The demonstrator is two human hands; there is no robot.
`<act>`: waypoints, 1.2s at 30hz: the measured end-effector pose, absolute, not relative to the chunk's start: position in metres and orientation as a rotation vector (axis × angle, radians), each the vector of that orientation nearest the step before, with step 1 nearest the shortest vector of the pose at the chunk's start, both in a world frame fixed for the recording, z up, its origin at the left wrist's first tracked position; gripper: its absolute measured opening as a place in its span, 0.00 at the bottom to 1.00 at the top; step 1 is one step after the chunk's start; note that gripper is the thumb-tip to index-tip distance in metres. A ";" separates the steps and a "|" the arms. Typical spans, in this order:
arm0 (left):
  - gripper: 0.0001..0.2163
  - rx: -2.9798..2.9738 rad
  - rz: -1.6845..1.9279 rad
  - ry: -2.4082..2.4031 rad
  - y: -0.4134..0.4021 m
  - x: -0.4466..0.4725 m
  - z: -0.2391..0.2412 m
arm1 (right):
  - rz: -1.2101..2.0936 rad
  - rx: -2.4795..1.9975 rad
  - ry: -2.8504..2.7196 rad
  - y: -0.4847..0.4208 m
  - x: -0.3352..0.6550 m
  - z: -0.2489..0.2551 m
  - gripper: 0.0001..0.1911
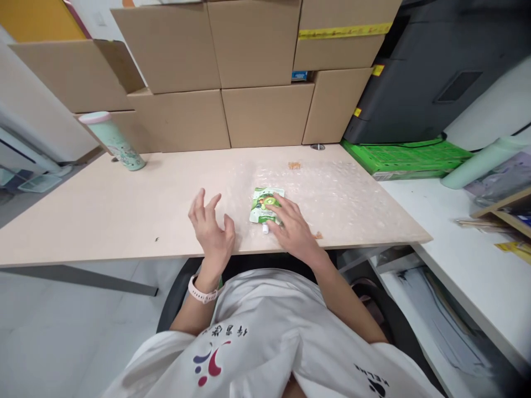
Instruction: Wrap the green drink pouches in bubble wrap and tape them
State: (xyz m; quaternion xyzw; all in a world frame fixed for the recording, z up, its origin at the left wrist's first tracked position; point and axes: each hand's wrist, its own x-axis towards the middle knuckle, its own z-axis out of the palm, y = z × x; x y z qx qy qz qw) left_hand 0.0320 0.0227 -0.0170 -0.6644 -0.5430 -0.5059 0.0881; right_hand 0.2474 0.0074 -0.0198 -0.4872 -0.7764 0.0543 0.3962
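A green and white spout pouch (259, 205) with kiwi pictures lies on a sheet of bubble wrap (332, 202), its white cap (265, 228) toward me. Over the pouch's right side is my right hand (295, 228), fingers spread; whether the fingertips touch the pouch I cannot tell. To the left, apart from the pouch, my left hand (212, 228) is raised above the table with its fingers apart and nothing in it. A pale pink watch band (202, 292) circles my left wrist.
Stacked cardboard boxes (267, 116) line the table's back edge. A mint tumbler (116, 142) stands at the back left. At the right are a green pack (406, 157), a large dark case (427, 77) and a white side desk (468, 237). Small orange bits (294, 165) show at the bubble wrap.
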 end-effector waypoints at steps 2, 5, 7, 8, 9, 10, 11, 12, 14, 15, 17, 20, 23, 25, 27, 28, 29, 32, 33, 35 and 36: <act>0.20 -2.084 -1.342 -1.779 0.028 0.024 -0.022 | 0.165 -1.293 -2.050 0.015 0.235 -0.025 0.19; 0.18 -2.195 -1.088 -1.942 0.033 0.015 -0.028 | 0.188 -1.355 -2.129 0.017 0.232 -0.026 0.18; 0.19 -2.181 -1.053 -1.884 0.032 0.014 -0.031 | 0.203 -1.331 -2.180 0.016 0.237 -0.026 0.20; 0.19 -2.188 -1.064 -1.811 0.030 0.015 -0.031 | 0.208 -1.310 -2.197 0.016 0.240 -0.027 0.21; 0.19 -2.226 -1.068 -1.731 0.027 0.017 -0.031 | 0.205 -1.293 -2.204 0.016 0.243 -0.028 0.21; 0.17 -2.296 -1.055 -1.656 0.024 0.019 -0.031 | 0.191 -1.278 -2.202 0.015 0.247 -0.030 0.19; 0.15 -2.382 -1.021 -1.599 0.020 0.022 -0.031 | 0.164 -1.264 -2.196 0.015 0.250 -0.033 0.18; 0.13 -2.464 -0.974 -1.561 0.017 0.024 -0.031 | 0.121 -1.253 -2.188 0.015 0.253 -0.036 0.16; 0.13 -2.551 -0.892 -1.538 0.010 0.030 -0.031 | -0.008 -1.239 -2.158 0.015 0.258 -0.042 0.15; 0.13 -2.563 -0.868 -1.535 0.008 0.033 -0.031 | -0.083 -1.244 -2.129 0.015 0.261 -0.044 0.15; 0.12 -2.581 -0.829 -1.514 0.003 0.039 -0.030 | -0.220 -1.277 -2.055 0.015 0.264 -0.045 0.15; 0.11 -2.626 -0.790 -1.479 -0.002 0.044 -0.029 | -0.326 -1.320 -2.013 0.019 0.264 -0.038 0.14; 0.11 -2.647 -0.841 -1.480 -0.003 0.046 -0.030 | -0.344 -1.313 -2.055 0.027 0.253 -0.028 0.14; 0.11 -2.673 -0.906 -1.486 -0.002 0.044 -0.032 | -0.353 -1.298 -2.076 0.032 0.240 -0.021 0.14; 0.10 -2.710 -0.966 -1.485 0.000 0.041 -0.033 | -0.367 -1.279 -2.074 0.036 0.226 -0.018 0.13; 0.10 -2.729 -0.989 -1.484 0.001 0.040 -0.034 | -0.371 -1.266 -2.071 0.037 0.219 -0.017 0.13; 0.10 -2.747 -1.006 -1.483 0.002 0.038 -0.034 | -0.368 -1.250 -2.071 0.036 0.212 -0.018 0.13; 0.10 -2.811 -1.042 -1.483 0.005 0.033 -0.031 | -0.329 -1.173 -2.118 0.028 0.200 -0.025 0.13; 0.10 -2.847 -1.060 -1.480 0.006 0.030 -0.029 | -0.321 -1.145 -2.135 0.024 0.198 -0.030 0.13; 0.10 -2.936 -1.128 -1.502 0.007 0.024 -0.023 | -0.330 -1.098 -2.137 0.014 0.198 -0.038 0.12; 0.10 -2.984 -1.175 -1.535 0.006 0.021 -0.019 | -0.342 -1.082 -2.124 0.010 0.198 -0.042 0.12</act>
